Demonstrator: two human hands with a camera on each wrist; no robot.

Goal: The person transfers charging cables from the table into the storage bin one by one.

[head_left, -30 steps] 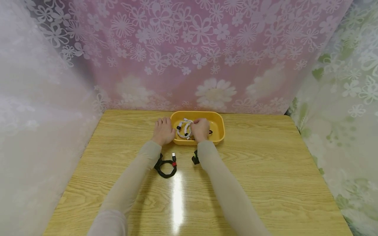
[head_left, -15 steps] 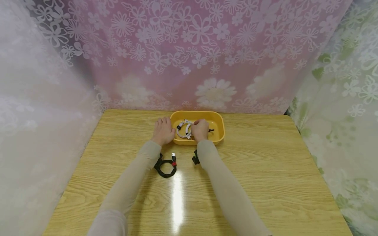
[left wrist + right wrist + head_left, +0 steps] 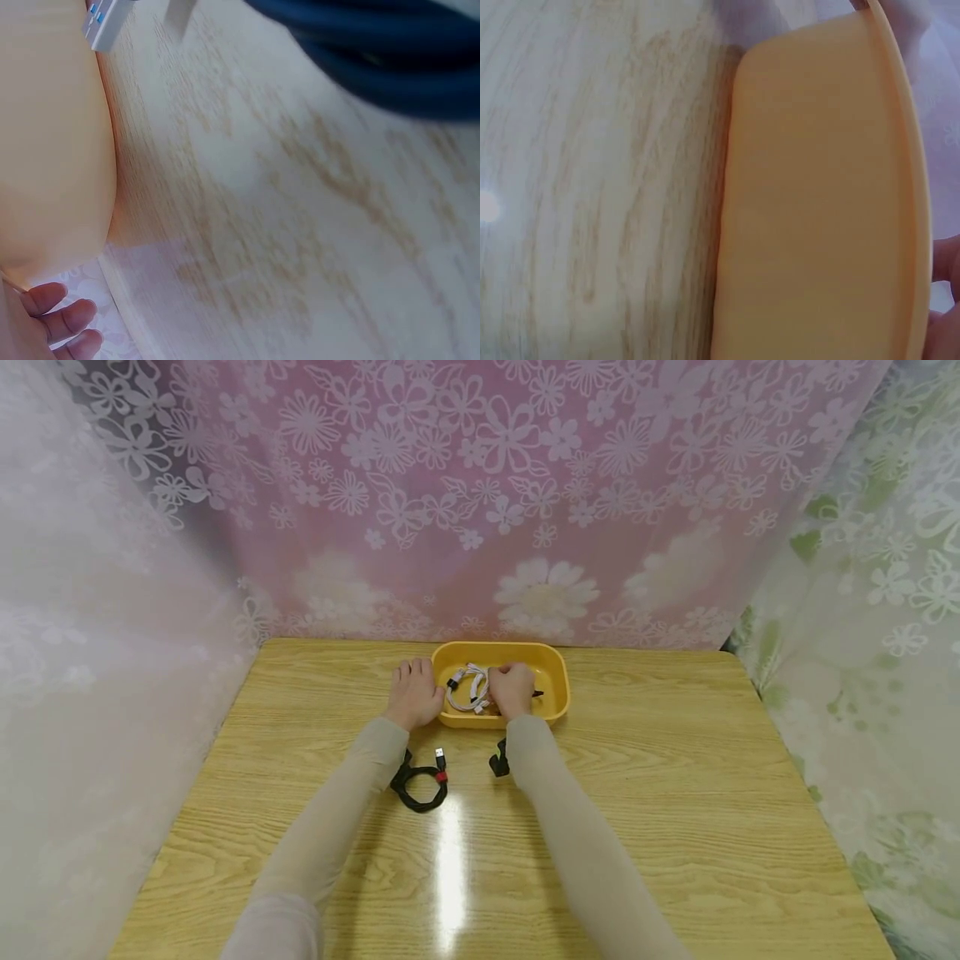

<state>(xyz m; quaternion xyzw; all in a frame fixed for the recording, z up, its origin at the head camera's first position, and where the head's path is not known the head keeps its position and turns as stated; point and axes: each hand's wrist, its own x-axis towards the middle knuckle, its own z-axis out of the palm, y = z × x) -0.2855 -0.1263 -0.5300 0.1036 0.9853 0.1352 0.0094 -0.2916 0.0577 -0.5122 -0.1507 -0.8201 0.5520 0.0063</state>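
A yellow plastic bin (image 3: 557,685) stands at the table's far edge. My left hand (image 3: 412,696) rests against its left end, fingers extended, thumb at the rim. Inside the bin lies a coiled white cable (image 3: 455,697) with a black tie. My right hand (image 3: 513,690) reaches into the bin just right of that coil, its fingers bent downward. A thin black tip (image 3: 537,694) shows beside this hand; the fingertips and anything between them are hidden. In the right wrist view the bin's wall (image 3: 817,187) covers most of the hand.
A coiled black USB cable (image 3: 422,811) with a red tie lies on the wooden table (image 3: 675,793), near my left wrist. Its metal plug (image 3: 109,26) shows in the left wrist view. A black device (image 3: 498,764) sits under my right wrist. A floral curtain (image 3: 480,527) hangs behind the table.
My right hand has shifted slightly to the right inside the bin. The black tip beside it has changed from a small loop to a straight point. My left hand has stayed in place.
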